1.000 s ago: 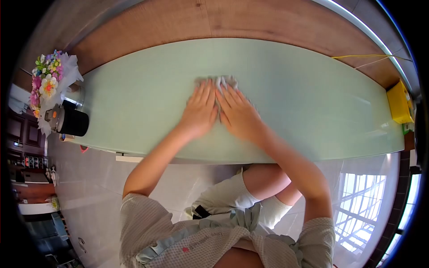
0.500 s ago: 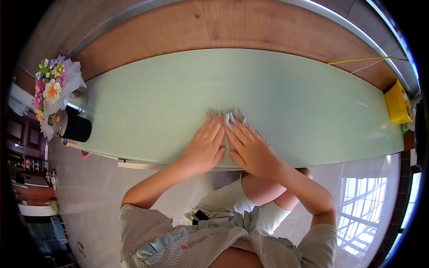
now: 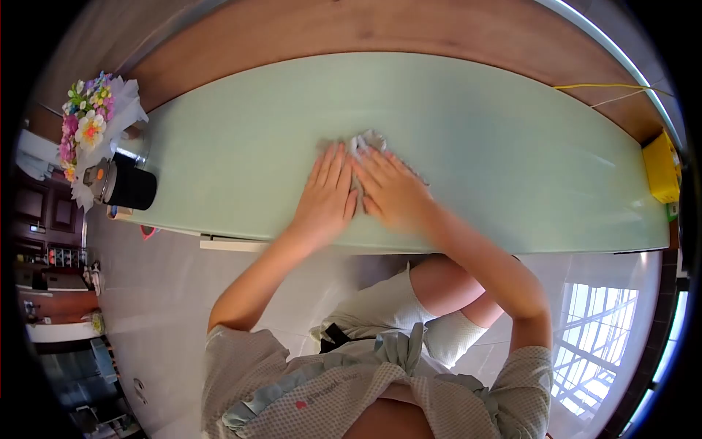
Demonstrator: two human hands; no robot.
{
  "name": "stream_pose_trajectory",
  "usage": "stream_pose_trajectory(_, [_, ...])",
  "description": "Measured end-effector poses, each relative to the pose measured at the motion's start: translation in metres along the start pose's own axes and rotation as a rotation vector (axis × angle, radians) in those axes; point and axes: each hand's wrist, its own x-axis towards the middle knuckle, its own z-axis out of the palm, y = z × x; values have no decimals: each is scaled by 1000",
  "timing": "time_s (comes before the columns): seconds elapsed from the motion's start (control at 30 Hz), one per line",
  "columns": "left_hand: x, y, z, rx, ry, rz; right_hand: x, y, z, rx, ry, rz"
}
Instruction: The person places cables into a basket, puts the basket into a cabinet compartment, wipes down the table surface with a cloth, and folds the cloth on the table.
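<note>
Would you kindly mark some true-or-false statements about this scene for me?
1. The left hand and right hand lie on a cloth. True.
2. The cloth is bright red. False: it is greyish.
3. Flowers and a black container are toward the left end of the table. True.
4. The black container sits between the hands. False: it is beside the flowers.
5. A yellow container is at the table's right end. True.

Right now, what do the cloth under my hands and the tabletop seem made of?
The cloth looks like soft, matte fabric, given its crumpled folds; fibre unclear. The tabletop is possibly glass or a glossy coated panel, being smooth, pale green and faintly reflective.
</note>
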Motion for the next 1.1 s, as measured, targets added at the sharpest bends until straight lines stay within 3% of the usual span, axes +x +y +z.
stream_pose_trajectory(0.27, [-110, -20, -37, 8, -55, -273, 37, -95, 11, 263, -58, -187])
stream_pose_trajectory(0.53, [-125, -108, -46, 54, 29, -504, 142, -126, 70, 281, 92, -292])
stream_pose_trajectory(0.8, [-37, -203, -21, 116, 8, -454, 208, -73, 96, 138, 104, -88])
stream_pose_trajectory(1.1, [-15, -103, -2, 83, 78, -220, 113, -26, 47, 39, 3, -82])
